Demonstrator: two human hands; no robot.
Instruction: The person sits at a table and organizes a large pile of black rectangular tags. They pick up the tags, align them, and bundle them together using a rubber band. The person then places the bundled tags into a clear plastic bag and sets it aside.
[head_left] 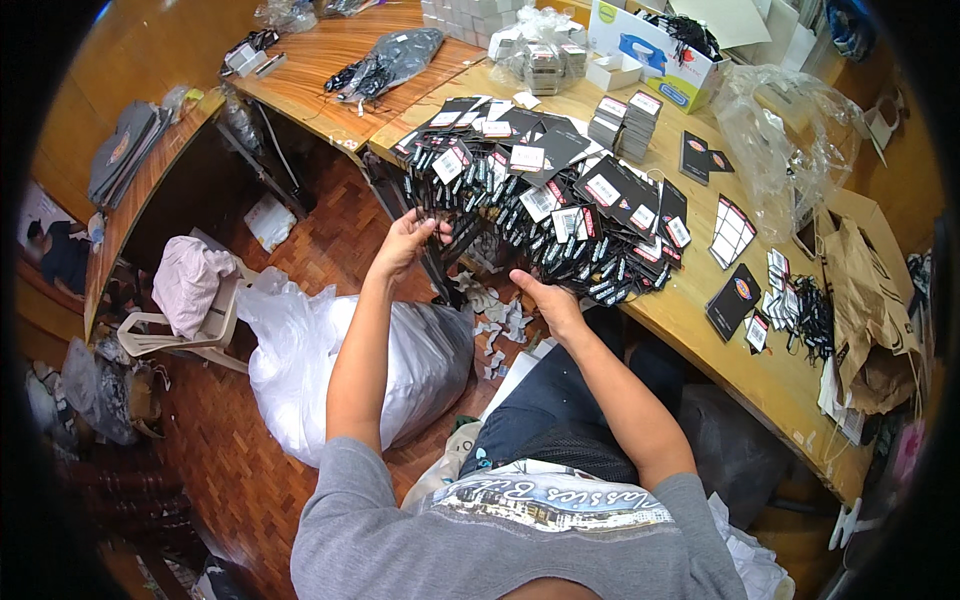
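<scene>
Bare hands, apart, at the stringed edge of a heap of black tags [620,190] overhanging the worktop [695,300].
The left hand [403,246] meets the black strings [520,228], the right hand [550,302] goes partly under them; neither one's grip can be told. Tag stacks [625,125], a box [612,35] and clear plastic [795,130] crowd behind; a paper bag [865,310] stands right, a white sack [400,375] on the parquet floor [235,435].
</scene>
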